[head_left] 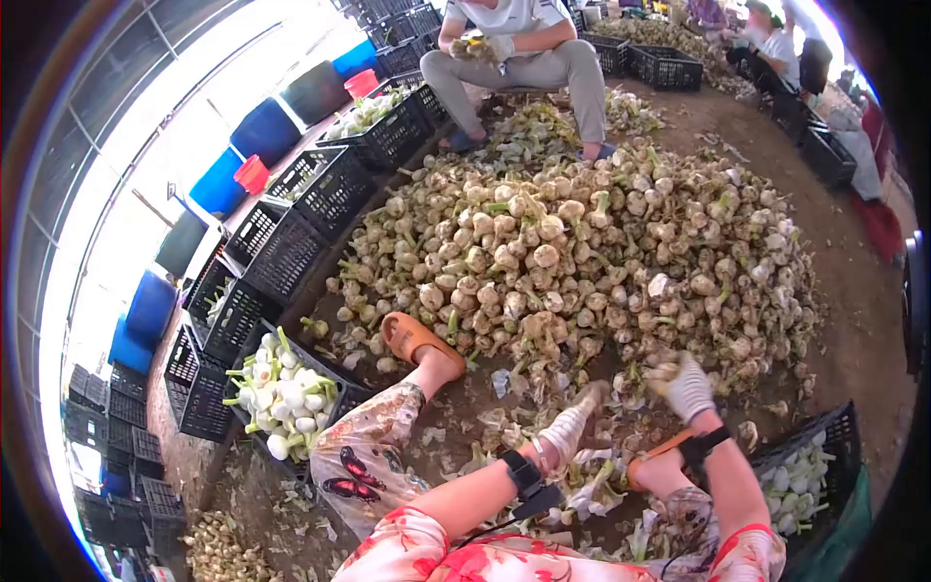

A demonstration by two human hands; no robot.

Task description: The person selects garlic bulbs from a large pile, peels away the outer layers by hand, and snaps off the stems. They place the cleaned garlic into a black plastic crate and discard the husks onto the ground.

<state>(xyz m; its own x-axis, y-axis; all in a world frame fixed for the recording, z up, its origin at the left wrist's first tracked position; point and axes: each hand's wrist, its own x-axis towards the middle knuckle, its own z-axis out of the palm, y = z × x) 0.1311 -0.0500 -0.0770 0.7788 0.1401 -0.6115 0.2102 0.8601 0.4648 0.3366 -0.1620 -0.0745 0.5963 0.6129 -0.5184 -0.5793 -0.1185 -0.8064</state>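
A large heap of untrimmed garlic bulbs (543,257) lies on the ground before me. My right hand (682,385), in a whitish, dirt-stained glove, reaches to the heap's near edge, its fingers curled around a garlic bulb. Lower and to its left is my left hand (572,422), also gloved. Its fingers look pressed together, and what they hold, if anything, is hidden. Loose peelings and cut stems (592,485) are strewn on the ground below both hands, between my orange slippers (422,341).
At my left stands a crate of cleaned white garlic (283,393); another crate of garlic (795,485) is close on my right. Black crates (281,257) and blue barrels (262,131) line the left side. A person (519,48) sits across the heap; others work at the far right.
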